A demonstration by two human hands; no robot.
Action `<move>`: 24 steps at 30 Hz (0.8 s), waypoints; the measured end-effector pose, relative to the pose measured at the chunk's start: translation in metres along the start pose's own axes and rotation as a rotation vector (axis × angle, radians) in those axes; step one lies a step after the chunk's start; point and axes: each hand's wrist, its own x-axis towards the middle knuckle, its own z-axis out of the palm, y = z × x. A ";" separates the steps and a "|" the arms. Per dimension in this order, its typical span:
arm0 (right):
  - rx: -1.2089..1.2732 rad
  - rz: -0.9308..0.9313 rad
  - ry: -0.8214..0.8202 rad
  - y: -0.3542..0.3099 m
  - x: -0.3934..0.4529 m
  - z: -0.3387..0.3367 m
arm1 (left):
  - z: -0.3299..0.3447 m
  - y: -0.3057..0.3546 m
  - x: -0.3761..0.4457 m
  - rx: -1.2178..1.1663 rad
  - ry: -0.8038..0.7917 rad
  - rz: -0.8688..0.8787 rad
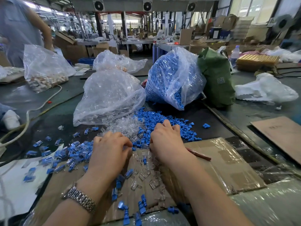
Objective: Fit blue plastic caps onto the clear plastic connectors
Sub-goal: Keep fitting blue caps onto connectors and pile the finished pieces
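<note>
Blue caps (164, 123) lie heaped beyond the right hand (166, 141); clear connectors (123, 126) spill from a bag ahead. Both hands curl knuckles-up at the piles, left hand (110, 149) too; what they pinch is hidden. Judged: gathering parts. Next needs one cap aligned to one connector. Caps small, ribbed, matte; connectors glassy.

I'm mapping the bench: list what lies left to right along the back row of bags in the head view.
Clear bag of pale parts → bag of clear connectors → bag of blue caps → green bag → white bag.
</note>
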 end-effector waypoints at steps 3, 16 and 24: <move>0.037 -0.001 0.021 0.000 0.000 -0.003 | -0.002 -0.001 0.000 -0.092 0.050 0.040; 1.171 0.076 0.194 0.018 -0.013 -0.017 | -0.023 -0.004 0.004 -1.663 -0.187 -0.468; 1.493 -0.036 0.088 0.018 -0.018 -0.024 | -0.029 -0.005 0.003 -1.826 -0.286 -0.484</move>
